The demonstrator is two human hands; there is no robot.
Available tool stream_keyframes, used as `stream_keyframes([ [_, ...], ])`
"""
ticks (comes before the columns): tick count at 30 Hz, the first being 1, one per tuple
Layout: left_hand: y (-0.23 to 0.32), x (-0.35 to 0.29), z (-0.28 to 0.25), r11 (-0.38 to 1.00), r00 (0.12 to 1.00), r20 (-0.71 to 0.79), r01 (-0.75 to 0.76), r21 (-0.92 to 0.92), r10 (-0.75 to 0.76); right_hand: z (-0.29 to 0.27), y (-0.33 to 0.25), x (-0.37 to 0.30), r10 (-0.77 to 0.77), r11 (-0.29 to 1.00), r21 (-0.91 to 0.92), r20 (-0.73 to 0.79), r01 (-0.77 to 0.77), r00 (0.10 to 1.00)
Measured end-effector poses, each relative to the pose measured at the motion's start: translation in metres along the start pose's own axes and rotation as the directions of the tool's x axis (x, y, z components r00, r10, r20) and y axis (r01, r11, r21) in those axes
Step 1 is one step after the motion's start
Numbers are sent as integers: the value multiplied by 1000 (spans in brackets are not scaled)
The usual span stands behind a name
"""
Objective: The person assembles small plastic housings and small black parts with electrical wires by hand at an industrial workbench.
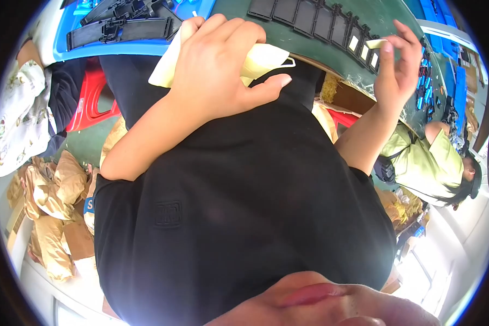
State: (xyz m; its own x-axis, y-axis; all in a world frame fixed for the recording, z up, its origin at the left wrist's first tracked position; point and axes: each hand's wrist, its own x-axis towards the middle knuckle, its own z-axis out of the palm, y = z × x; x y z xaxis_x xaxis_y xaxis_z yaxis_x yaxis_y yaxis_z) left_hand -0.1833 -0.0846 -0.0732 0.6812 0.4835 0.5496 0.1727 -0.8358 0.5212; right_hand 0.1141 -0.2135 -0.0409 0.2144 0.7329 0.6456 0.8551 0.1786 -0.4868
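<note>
My left hand (214, 68) is closed over a pale yellow sheet (266, 58), which bends out on both sides of it; the thumb stretches to the right. At my right hand's (397, 68) thumb tip is a small pale yellow piece (376, 43), held by the thumb and a finger that is partly hidden. Just left of that hand, a row of flat black plastic parts (315, 20) runs along the green table (293, 46). Several parts at the row's right end carry small pale rectangles (353, 43).
A blue tray (146, 49) with black plastic parts (117, 32) stands at the left. Small blue and black pieces (426, 81) lie beyond my right hand. An open cardboard box (348, 98) sits below the table edge. People sit at both sides, near a red stool (92, 100).
</note>
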Motion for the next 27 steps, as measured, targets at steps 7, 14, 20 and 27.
stream_keyframes([
  [7,-2,1,-2,980,994,14,-103,-173,107,15,14,-3,67,952,-307,201,-2,977],
  [14,-2,-1,3,967,998,27,-55,-250,64,22,31,-2,87,938,-346,278,15,957],
  [20,-3,-2,8,958,999,32,-30,-284,41,27,35,-5,60,924,-381,240,37,969],
  [27,-5,-2,9,947,998,30,-42,-319,55,35,25,-10,47,820,-566,213,85,976],
])
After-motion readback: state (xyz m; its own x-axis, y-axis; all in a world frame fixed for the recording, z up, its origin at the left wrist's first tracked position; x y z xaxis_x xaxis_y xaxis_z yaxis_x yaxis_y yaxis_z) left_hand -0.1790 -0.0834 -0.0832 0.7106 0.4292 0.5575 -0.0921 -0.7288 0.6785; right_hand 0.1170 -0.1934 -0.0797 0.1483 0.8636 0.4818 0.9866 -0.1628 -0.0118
